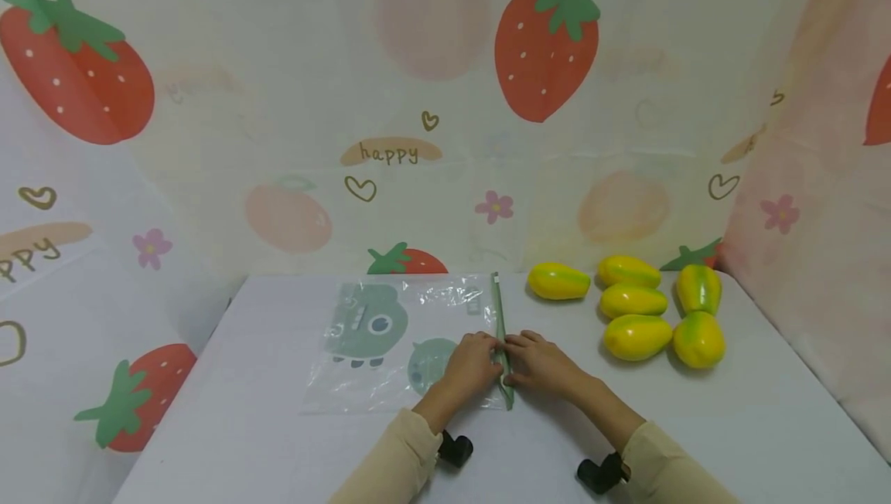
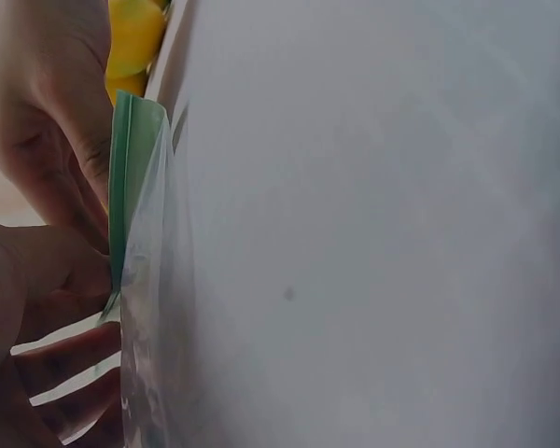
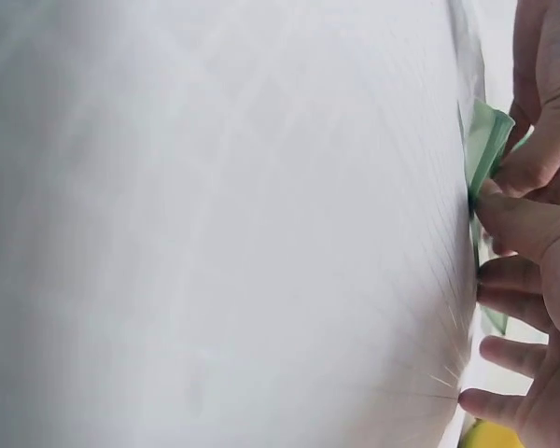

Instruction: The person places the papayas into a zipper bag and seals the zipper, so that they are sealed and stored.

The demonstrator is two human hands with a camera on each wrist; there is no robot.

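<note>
A clear plastic zip bag [image 1: 348, 388] with a green dinosaur print lies flat on the white table in the head view. Its green zip strip [image 1: 497, 303] runs along the right edge. My left hand [image 1: 475, 361] pinches this strip from the bag side. From the other side my right hand [image 1: 546, 365] pinches it too, close to the left fingertips. In the left wrist view, the strip [image 2: 121, 177] stands up between thumb and fingers. The right wrist view shows the right thumb [image 3: 523, 219] against the green strip [image 3: 488, 140]; part of the fingers' hold is hidden.
Several yellow papaya-like fruits [image 1: 633, 301] with green streaks lie at the back right of the table [image 1: 230, 411], one [image 1: 558, 281] set apart nearer the bag. Printed cloth walls [image 1: 445, 210] with strawberries enclose the back and sides.
</note>
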